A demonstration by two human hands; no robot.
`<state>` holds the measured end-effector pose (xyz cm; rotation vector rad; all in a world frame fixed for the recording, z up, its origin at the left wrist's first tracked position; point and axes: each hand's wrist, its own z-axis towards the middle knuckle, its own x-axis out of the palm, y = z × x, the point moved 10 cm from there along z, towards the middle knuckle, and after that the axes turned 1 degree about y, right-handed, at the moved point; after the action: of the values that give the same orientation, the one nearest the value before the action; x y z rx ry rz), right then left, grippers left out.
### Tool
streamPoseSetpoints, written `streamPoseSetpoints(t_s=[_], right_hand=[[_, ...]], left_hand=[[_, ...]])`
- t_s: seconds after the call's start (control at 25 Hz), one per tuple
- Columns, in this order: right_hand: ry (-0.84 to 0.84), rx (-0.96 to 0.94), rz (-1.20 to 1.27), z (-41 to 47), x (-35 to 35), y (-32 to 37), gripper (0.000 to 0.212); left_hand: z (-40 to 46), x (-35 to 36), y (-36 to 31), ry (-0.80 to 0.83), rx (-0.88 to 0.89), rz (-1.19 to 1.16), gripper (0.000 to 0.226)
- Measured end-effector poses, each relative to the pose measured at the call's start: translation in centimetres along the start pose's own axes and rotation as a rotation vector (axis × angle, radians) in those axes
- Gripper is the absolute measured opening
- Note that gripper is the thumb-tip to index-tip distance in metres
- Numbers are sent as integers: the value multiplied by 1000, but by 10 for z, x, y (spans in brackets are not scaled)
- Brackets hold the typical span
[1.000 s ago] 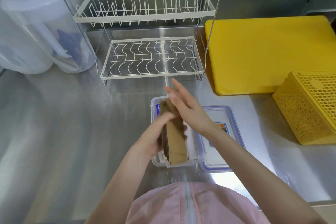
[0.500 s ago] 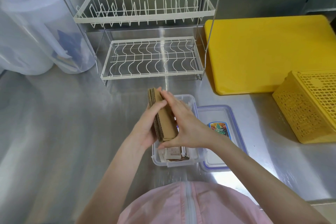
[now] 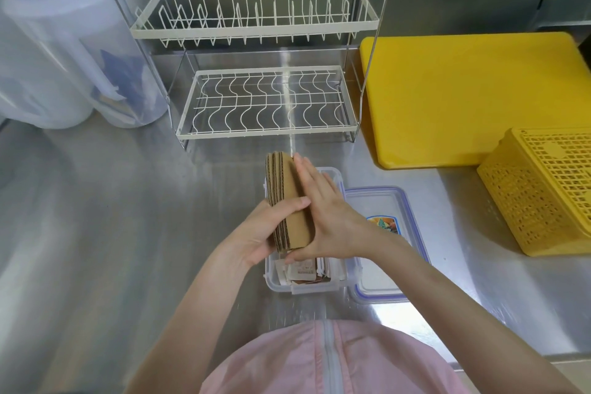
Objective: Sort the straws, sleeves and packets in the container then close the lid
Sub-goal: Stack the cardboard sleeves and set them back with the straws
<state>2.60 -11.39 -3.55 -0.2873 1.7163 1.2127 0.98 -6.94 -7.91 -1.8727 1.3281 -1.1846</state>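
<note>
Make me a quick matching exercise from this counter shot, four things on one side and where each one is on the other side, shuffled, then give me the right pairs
Things:
1. stack of cardboard sleeves
2. container lid
3. yellow basket
4. dish rack

Places:
A. at the back of the counter, behind the clear container
B. flat on the counter, right beside the clear container
C. held between the left hand and right hand, above the clear container
D. at the right edge, in front of the yellow cutting board

Pairs: 1-C, 2-B, 3-D, 4-A
</note>
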Motion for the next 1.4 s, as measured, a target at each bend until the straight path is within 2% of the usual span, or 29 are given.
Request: streamPoseSetpoints(t_s=[0.08, 0.2, 0.28, 0.36, 0.44, 0.6, 0.72, 0.8, 0.92, 1.0, 1.08, 1.16, 1.32, 1.4], right_hand=[[76, 32, 34, -3, 1, -4, 130], [133, 209, 425, -8, 0, -19, 104], [2, 344, 701, -6, -3, -31, 79], [-144, 507, 867, -7, 1, -48, 60], [-177, 600, 965, -8, 12, -54, 44], [-120, 598, 960, -10, 24, -52, 29], [-86, 579, 978, -10, 24, -52, 23], [-101, 616, 968, -11, 22, -59, 25], [-76, 702, 783, -12, 21, -76, 34], [-34, 730, 679, -8, 22, -81, 36], [-22, 753, 649, -3, 23, -85, 36], [-17, 774, 619, 0, 23, -89, 33], [-25, 805, 641, 0, 28, -95, 29], [-26, 808, 654, -1, 31, -98, 28]], left_hand=[[-1, -7, -2, -34, 5, 25, 16], [0, -21, -2, -85, -6, 13, 19], [0, -24, 1, -105, -30, 7, 15], [1, -22, 3, -89, -39, 1, 31], [3, -22, 4, -113, -25, -13, 36], [6, -32, 4, -192, -19, 6, 33], [9, -32, 7, -148, -53, -14, 22], [12, -35, 10, -186, -53, 25, 29], [24, -44, 10, -314, -33, 403, 50], [35, -44, 5, -330, -1, 664, 64], [45, -39, 5, -295, 23, 826, 78], [46, -31, 8, -251, 29, 932, 84], [40, -21, 20, -170, 63, 989, 105], [38, -16, 22, -127, 91, 1154, 106]])
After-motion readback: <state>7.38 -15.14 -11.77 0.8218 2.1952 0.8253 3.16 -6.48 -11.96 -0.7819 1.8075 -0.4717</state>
